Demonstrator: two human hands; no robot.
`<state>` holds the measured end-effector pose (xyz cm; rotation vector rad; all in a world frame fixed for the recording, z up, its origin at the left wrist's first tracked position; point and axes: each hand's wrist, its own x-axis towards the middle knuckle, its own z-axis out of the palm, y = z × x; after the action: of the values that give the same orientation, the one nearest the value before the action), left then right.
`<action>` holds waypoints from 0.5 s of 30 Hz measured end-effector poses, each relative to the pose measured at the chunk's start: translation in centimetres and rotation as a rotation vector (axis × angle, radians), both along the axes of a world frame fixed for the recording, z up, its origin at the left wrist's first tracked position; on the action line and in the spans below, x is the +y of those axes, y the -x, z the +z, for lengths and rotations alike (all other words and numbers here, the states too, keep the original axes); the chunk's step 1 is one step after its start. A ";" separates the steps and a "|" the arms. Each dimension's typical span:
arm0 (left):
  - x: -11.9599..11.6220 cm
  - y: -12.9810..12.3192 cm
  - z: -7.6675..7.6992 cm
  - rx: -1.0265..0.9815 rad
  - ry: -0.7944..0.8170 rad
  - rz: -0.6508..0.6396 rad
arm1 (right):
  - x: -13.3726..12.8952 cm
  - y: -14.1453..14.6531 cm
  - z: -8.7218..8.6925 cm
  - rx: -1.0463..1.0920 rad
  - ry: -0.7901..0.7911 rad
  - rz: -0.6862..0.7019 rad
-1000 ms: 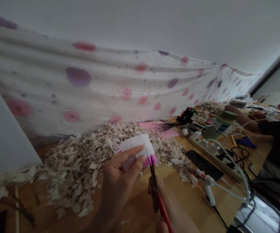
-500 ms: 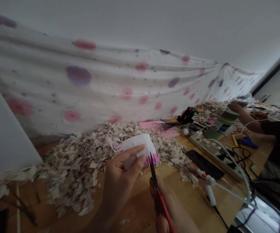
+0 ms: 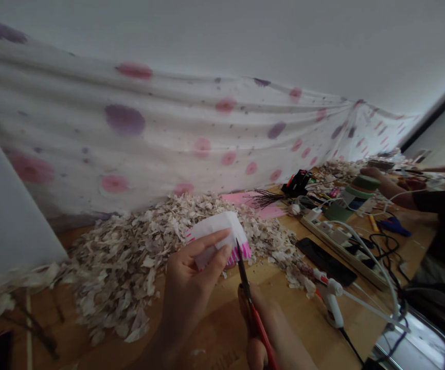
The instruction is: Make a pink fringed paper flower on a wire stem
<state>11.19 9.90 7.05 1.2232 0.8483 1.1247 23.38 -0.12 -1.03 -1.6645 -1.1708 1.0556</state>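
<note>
My left hand pinches a folded white paper piece with a pink fringed lower edge, thumb and fingers on its near side, above the wooden table. My right hand grips red-handled scissors. The dark blades point up and their tips sit in the pink fringe at the paper's lower edge. Only part of the right hand shows at the bottom of the head view.
A large heap of pale husk scraps lies behind the hands. To the right are a white glue gun, a black phone, a power strip with cables, and pink paper. Another person's arm reaches in at right. A spotted cloth hangs behind.
The scissor tips have moved slightly left and deeper into the pink fringe. The left hand and paper have stayed nearly still.
</note>
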 end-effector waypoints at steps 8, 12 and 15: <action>0.3 0.2 -0.7 -0.086 -0.096 -0.030 | -0.2 -0.1 1.0 0.035 0.080 0.029; 0.6 0.6 -1.5 -0.192 -0.041 -0.148 | -0.3 -0.2 1.1 0.032 0.101 0.047; 0.6 0.9 -1.5 -0.268 0.020 -0.220 | -0.3 -0.2 1.3 0.010 0.094 0.066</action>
<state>10.31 10.51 5.52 1.0903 0.5077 1.0687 23.57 -0.41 0.24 -1.7005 -1.1932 1.1751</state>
